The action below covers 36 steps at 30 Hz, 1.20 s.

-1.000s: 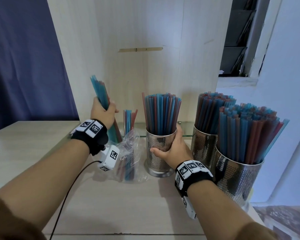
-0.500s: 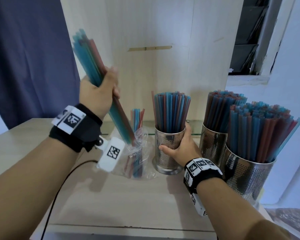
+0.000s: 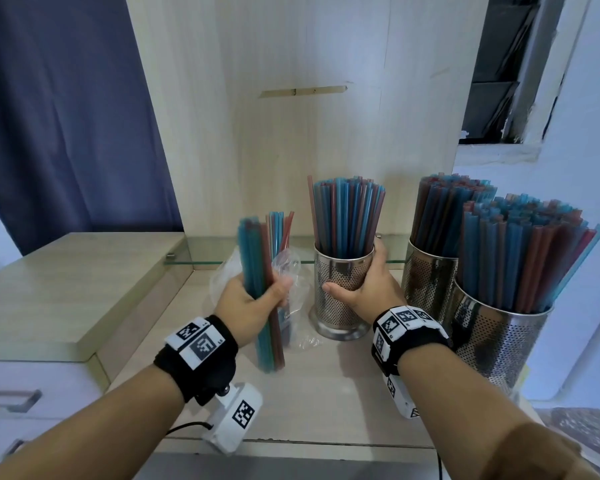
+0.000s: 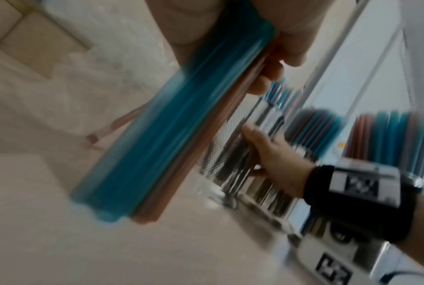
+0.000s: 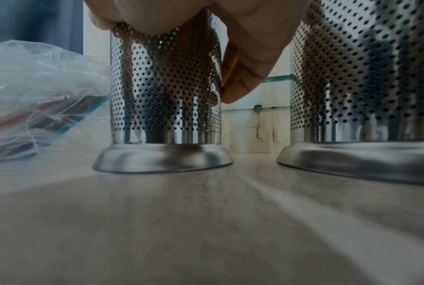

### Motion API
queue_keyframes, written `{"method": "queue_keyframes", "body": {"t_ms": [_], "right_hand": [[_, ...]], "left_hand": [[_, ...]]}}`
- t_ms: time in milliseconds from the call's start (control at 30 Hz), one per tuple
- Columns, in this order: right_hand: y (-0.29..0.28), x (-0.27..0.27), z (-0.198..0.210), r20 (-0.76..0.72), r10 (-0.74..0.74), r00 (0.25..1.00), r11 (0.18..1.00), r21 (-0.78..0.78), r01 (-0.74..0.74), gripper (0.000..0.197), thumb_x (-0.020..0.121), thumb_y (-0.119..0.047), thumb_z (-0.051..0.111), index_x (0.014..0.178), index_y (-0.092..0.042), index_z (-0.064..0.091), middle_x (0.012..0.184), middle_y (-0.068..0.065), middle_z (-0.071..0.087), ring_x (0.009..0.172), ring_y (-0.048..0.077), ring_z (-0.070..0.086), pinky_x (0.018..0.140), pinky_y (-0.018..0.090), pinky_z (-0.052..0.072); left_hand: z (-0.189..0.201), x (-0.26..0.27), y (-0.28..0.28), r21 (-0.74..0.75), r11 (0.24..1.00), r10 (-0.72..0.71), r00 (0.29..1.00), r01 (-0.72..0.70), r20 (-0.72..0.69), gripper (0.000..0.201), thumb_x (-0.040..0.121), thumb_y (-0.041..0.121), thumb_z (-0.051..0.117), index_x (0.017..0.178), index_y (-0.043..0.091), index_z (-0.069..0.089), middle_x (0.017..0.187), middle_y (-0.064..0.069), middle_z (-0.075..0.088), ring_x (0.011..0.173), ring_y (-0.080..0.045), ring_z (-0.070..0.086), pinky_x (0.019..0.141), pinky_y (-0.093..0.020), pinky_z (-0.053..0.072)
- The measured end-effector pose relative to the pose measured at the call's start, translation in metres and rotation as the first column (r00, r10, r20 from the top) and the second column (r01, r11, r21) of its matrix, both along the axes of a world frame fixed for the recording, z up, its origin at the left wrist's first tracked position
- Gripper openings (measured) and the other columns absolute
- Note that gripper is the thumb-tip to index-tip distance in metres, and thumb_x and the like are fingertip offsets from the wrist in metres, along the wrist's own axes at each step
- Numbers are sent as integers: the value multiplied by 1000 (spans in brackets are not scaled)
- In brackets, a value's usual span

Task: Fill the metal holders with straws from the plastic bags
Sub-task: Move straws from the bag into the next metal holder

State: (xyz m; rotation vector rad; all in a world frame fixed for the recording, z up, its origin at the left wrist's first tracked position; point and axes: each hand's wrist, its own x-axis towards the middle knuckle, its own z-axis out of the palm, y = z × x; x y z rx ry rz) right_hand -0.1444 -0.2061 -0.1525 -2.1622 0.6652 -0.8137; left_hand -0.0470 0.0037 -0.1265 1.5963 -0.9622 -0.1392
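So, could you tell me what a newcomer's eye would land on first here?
Probably the blue and red straws: three perforated metal holders stand packed with them along the counter's right. Then the left hand, gripping a loose straw bundle upright beside the plastic bag, while the right hand holds the leftmost holder.

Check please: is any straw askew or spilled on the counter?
Nothing is spilled. One reddish straw leans out at the left edge of the holder that the right hand grips. The left hand holds its bundle upright.
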Motion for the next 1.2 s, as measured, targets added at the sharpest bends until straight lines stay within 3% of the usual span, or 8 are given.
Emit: {"method": "queue_keyframes", "body": {"t_ms": [133, 400, 533, 633, 733, 833, 1067, 1200], "right_hand": [[1, -1, 0, 19, 7, 1000, 1000, 3, -7, 122, 61, -50, 89, 149, -40, 4, 147, -2, 47, 128, 21, 52, 106, 39, 45], [0, -1, 1, 23, 24, 999, 999, 26, -24, 121, 61, -49, 90, 147, -42, 5, 145, -4, 49, 127, 20, 53, 105, 40, 46], [0, -1, 1, 23, 24, 999, 999, 25, -25, 123, 61, -49, 89, 149, -39, 4, 145, -4, 50, 125, 19, 54, 104, 36, 45], [0, -2, 0, 12, 20, 1000, 1000, 17, -20, 124, 61, -51, 89, 149, -38, 2, 143, -5, 51, 122, 19, 57, 100, 35, 47], [0, -1, -1, 3, 8, 1000, 1000, 9, -8, 125, 61, -53, 88, 149, -39, 1, 143, -4, 51, 122, 20, 57, 99, 35, 48], [-1, -2, 0, 5, 15, 1000, 1000, 1, -15, 125, 61, -53, 88, 149, -38, 0, 144, -4, 49, 124, 19, 55, 98, 32, 45], [-2, -2, 1, -7, 14, 1000, 1000, -12, -14, 121, 62, -54, 87, 149, -37, 5, 144, -3, 49, 125, 18, 54, 99, 31, 44], [-2, -2, 1, -3, 14, 1000, 1000, -4, -14, 120, 61, -54, 87, 148, -39, 6, 143, -4, 50, 123, 17, 56, 98, 31, 45]], "left_hand": [[-8, 0, -1, 154, 988, -3, 1000, 1, 16, 30, 92, 35, 60, 71, 12, 59, 59, 7, 61, 58, -3, 59, 61, -12, 45], [71, 5, -21, -244, 957, 125, 981, -159, -151, 39, 90, 43, 64, 58, 22, 55, 55, 5, 56, 65, -21, 58, 81, -42, 53], [122, 10, -44, -446, 892, -8, 985, -71, -171, 46, 89, 37, 63, 45, 25, 56, 49, 7, 51, 52, -13, 52, 71, -39, 50], [142, 8, -67, -441, 896, -23, 986, -54, -167, 51, 93, 35, 60, 43, 24, 60, 51, 5, 57, 54, -16, 56, 74, -39, 53], [143, 4, -87, -377, 920, 55, 988, -106, -144, 38, 91, 45, 61, 61, 22, 65, 64, 4, 62, 65, -15, 61, 74, -28, 57], [132, 2, -103, -265, 948, 164, 984, -177, -70, 29, 93, 43, 59, 78, 18, 58, 69, 5, 56, 62, -6, 53, 49, -7, 43], [112, 23, -124, -247, 943, 212, 975, -223, -73, 45, 91, 43, 62, 117, 7, 60, 78, 5, 57, 67, -6, 54, 47, -5, 38], [110, 24, -132, -262, 941, 194, 977, -212, -93, 44, 91, 43, 62, 120, 9, 61, 83, 6, 61, 72, -3, 57, 51, -3, 40]]}}
